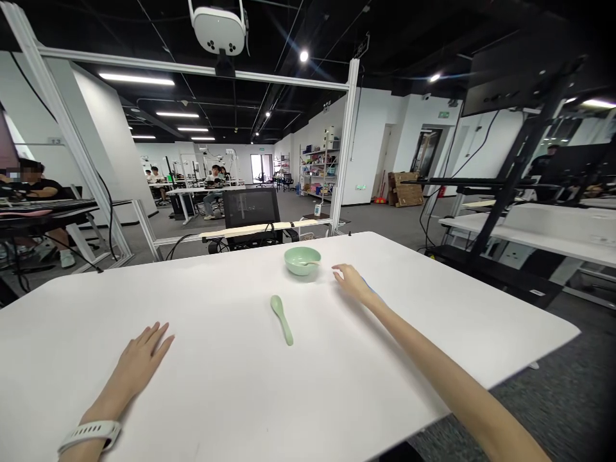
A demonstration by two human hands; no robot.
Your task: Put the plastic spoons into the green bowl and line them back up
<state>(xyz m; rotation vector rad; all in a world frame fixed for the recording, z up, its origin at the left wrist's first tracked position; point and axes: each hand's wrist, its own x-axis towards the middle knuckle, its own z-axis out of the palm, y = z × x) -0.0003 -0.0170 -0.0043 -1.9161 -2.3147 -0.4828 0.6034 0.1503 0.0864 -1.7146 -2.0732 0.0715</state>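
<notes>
A light green bowl (296, 266) stands upright near the far edge of the white table (216, 378). Inside it lies a pale, thin-handled utensil (312, 262), its end at the right rim; its kind I cannot make out. Closer to me a green spoon (282, 319) rests on the tabletop, handle towards me. My right hand (353, 283) is just right of the bowl and apart from it, fingers stretched and holding nothing visible. A blue sliver of something (370, 287) shows behind that hand, mostly hidden. Left of the spoon, my left hand (140, 359) lies flat with fingers apart.
A metal frame (342, 151) rises beyond the table, with a white device (219, 31) on its crossbar. Behind the far edge is a black mesh chair (251, 208). At right stand a dark monitor stand (505, 160) and another white desk (543, 234). Several people sit farther back.
</notes>
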